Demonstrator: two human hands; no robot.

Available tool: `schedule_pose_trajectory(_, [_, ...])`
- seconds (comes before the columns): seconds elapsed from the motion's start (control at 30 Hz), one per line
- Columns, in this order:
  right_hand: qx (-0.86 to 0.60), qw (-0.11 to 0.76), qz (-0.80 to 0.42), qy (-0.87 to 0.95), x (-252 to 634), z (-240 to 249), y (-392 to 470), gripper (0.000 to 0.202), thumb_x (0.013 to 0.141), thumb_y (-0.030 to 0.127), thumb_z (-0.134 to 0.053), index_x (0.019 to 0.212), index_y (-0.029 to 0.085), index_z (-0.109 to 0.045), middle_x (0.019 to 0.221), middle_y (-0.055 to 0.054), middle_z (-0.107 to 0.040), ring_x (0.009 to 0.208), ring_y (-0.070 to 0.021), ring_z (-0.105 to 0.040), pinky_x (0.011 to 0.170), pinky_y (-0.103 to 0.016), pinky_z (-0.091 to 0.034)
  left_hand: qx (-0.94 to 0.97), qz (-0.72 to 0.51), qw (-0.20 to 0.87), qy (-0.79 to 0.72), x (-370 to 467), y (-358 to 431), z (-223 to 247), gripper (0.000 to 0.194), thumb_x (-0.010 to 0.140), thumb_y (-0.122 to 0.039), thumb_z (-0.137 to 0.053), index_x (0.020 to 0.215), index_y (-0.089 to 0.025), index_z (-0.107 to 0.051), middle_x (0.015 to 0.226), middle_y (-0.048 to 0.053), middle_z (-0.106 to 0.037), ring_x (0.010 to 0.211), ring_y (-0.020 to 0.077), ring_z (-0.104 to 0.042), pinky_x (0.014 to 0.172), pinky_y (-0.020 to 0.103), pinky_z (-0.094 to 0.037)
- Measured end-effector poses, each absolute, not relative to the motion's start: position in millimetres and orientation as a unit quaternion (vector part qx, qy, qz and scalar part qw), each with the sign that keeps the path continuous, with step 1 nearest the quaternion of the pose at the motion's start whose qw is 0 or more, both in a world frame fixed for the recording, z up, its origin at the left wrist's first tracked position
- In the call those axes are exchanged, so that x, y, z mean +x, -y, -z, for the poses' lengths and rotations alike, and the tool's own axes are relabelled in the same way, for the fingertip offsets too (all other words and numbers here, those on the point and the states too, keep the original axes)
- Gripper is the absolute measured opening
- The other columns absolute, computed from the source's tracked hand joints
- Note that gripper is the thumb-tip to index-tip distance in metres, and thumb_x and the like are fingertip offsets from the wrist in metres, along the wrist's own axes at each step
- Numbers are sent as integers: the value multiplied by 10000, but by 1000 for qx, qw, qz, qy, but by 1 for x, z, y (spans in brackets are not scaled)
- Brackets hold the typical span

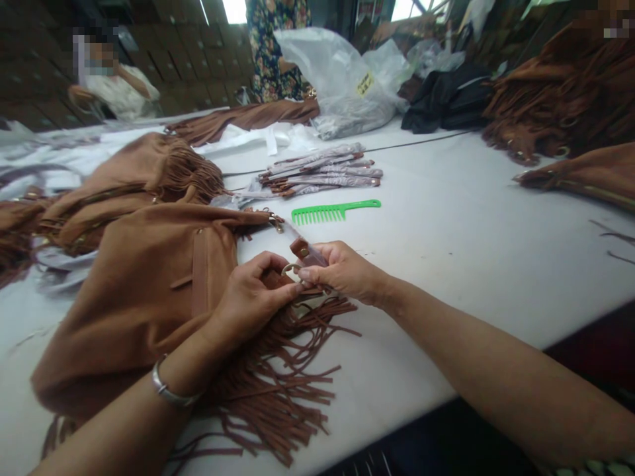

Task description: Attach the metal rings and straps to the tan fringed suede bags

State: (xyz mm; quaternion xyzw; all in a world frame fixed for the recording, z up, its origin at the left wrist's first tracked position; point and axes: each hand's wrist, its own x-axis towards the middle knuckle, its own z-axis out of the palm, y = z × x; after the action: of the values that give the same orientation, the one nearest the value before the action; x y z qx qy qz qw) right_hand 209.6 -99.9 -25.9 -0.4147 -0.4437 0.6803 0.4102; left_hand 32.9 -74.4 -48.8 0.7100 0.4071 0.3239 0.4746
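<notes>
A brown fringed handbag (143,284) lies on its side on the white table, its fringe (278,396) spread toward the front. At the bag's right end, my left hand (253,291) pinches a metal ring (289,269). My right hand (344,272) meets it there, closed on a strap (301,248) wrapped in clear plastic with a brown leather end and a stud. Fingertips of both hands come together at the ring, and they partly hide the join between strap and ring.
Beyond my hands lies a green comb (337,211). Several plastic-wrapped straps (322,173) are piled behind it. More brown bags (149,165) rest at left, others (560,99) at right. Clear plastic bags (342,79) and a black bag (446,99) stand at the back, near two people.
</notes>
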Motion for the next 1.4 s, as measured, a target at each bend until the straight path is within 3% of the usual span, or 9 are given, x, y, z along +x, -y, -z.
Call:
schedule_pose_trajectory(0.1, [-399, 435, -669, 452, 214, 30, 101, 147, 724, 151, -649, 824, 90, -560, 661, 11, -578, 541, -48, -514, 523, -148, -412, 763, -245, 456, -388, 32, 73, 34, 363, 699, -409, -693, 906, -127, -595, 808, 42, -628, 718, 161, -592, 629, 258, -492])
schedule_pose_trajectory(0.23, [-399, 434, -664, 461, 223, 31, 98, 183, 732, 216, -655, 704, 103, -513, 548, 29, -515, 410, -34, -405, 390, -144, -307, 860, -259, 165, -408, 36, 81, 23, 601, 708, -333, -680, 1242, -185, -448, 1098, 86, -565, 944, 226, -577, 729, 332, -512])
schedule_pose_trajectory(0.3, [-375, 423, -681, 465, 227, 28, 97, 190, 728, 222, -652, 692, 108, -503, 533, 32, -504, 403, -38, -400, 382, -147, -302, 878, -241, 77, -406, 40, 88, 26, 557, 765, -287, -622, 1277, -200, -421, 1086, 83, -555, 948, 226, -569, 750, 350, -510])
schedule_pose_trajectory(0.53, [-381, 369, -679, 509, 234, 30, 101, 189, 749, 225, -625, 678, 93, -510, 539, 27, -499, 428, -31, -395, 421, -147, -287, 862, -335, 147, -352, 47, 97, 49, 327, 811, -172, -570, 1132, -205, -524, 957, 18, -520, 724, 86, -574, 687, 211, -498])
schedule_pose_trajectory(0.67, [-384, 368, -667, 522, 234, 32, 100, 158, 753, 201, -618, 709, 85, -521, 558, 29, -500, 462, -30, -413, 458, -144, -302, 861, -322, 121, -374, 46, 95, 52, 265, 784, -212, -609, 1044, -195, -556, 958, 24, -543, 789, 127, -579, 702, 241, -493])
schedule_pose_trajectory(0.83, [-391, 350, -656, 543, 235, 31, 99, 149, 777, 206, -599, 718, 98, -516, 560, 32, -498, 457, -32, -399, 446, -149, -292, 885, -270, 52, -376, 45, 92, 55, 440, 807, -245, -576, 1221, -176, -446, 949, 47, -557, 799, 165, -582, 660, 264, -492])
schedule_pose_trajectory(1.13, [-413, 325, -650, 549, 236, 36, 96, 164, 798, 230, -578, 719, 114, -493, 557, 30, -499, 423, -36, -388, 410, -153, -280, 924, -225, -19, -309, 40, 86, 56, 190, 872, -278, -502, 1018, -156, -497, 857, 44, -554, 729, 165, -575, 614, 261, -475])
schedule_pose_trajectory(1.3, [-461, 319, -548, 621, 242, 28, 97, 280, 909, 394, -475, 788, 143, -454, 545, 24, -507, 403, -51, -390, 387, -161, -278, 930, -195, -64, -306, 43, 85, 53, 171, 892, -292, -461, 959, -140, -499, 819, 54, -570, 727, 178, -585, 594, 264, -462])
schedule_pose_trajectory(1.4, [-468, 319, -471, 677, 250, 24, 95, 293, 930, 392, -435, 775, 144, -453, 540, 28, -496, 421, -51, -386, 408, -164, -271, 934, -147, -81, -316, 46, 86, 53, 193, 899, -316, -444, 915, -136, -512, 807, 61, -568, 708, 188, -586, 579, 276, -451])
